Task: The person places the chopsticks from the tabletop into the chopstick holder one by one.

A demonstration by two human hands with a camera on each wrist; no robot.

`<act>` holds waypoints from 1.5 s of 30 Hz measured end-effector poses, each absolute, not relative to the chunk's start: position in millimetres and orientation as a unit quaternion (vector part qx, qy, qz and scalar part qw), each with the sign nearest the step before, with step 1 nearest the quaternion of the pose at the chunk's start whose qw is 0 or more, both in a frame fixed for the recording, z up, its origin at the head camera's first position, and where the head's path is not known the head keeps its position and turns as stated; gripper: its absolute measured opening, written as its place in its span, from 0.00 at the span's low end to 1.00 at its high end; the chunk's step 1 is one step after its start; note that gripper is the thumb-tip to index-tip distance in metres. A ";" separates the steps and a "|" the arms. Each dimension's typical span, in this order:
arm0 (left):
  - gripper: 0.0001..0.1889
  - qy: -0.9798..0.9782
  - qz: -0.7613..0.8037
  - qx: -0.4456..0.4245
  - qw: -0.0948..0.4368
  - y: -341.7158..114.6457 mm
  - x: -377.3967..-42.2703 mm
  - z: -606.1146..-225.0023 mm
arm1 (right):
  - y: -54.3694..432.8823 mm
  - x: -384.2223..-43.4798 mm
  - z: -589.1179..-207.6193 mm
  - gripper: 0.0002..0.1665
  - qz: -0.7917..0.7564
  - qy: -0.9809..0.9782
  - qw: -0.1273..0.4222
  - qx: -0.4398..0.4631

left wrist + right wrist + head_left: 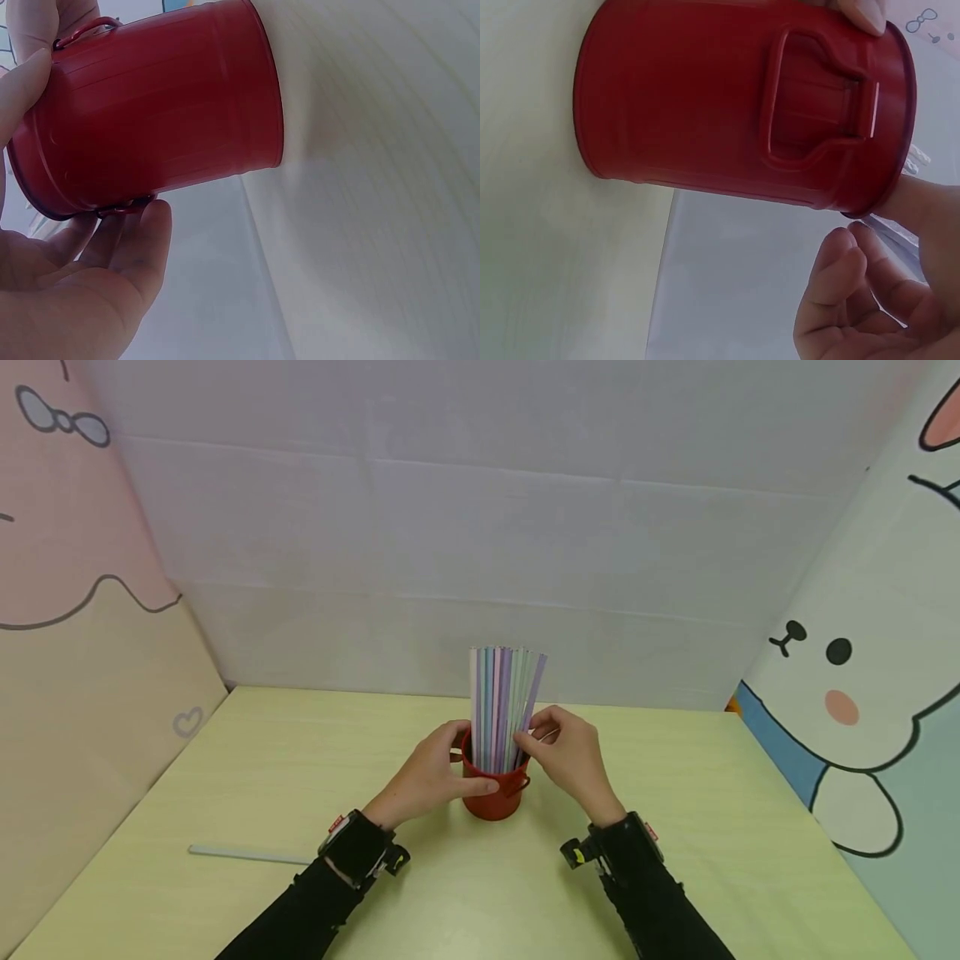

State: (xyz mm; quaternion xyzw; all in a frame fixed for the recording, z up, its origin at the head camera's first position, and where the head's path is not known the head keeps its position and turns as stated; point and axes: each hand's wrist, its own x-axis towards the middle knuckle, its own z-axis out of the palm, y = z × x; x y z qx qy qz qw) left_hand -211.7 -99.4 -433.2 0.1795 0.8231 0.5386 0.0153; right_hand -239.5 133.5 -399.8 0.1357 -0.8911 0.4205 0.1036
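A red metal pail (492,804) with small wire handles on its sides stands upright on the table. Pastel drinking straws (497,702) in white, blue, purple and green rise from it, leaning slightly right. My left hand (442,770) grips the pail near its rim, thumb across the front and fingers round the left side. In the left wrist view, those fingertips (156,217) lie by one handle. At the right of the rim, my right hand (572,756) pinches the rightmost straws between thumb and forefinger. The right wrist view shows its other fingers (836,277) curled beside the rim.
A single pale straw (247,855) lies on the light wood table (675,827) at front left, partly behind the left forearm. A white sheet (450,535) hangs along the back edge. Cartoon-printed panels (847,752) flank the table.
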 end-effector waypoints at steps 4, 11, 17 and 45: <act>0.45 0.821 0.543 0.177 0.015 -96.6 -208.8 -433.4 | 140.9 -237.2 -392.3 0.14 0.414 -0.893 0.109 0.141; 0.47 0.847 0.498 0.183 0.017 -107.0 -200.5 -425.2 | 159.0 -218.8 -364.7 0.11 0.416 -0.881 0.144 0.176; 0.33 0.905 0.372 0.209 -0.011 -163.4 -179.8 -406.1 | 173.0 -199.1 -350.0 0.04 0.395 -0.875 0.138 0.242; 0.17 0.932 0.231 0.278 0.011 -365.1 -92.6 -461.8 | 237.9 -190.4 -383.4 0.06 0.317 -0.880 0.105 0.337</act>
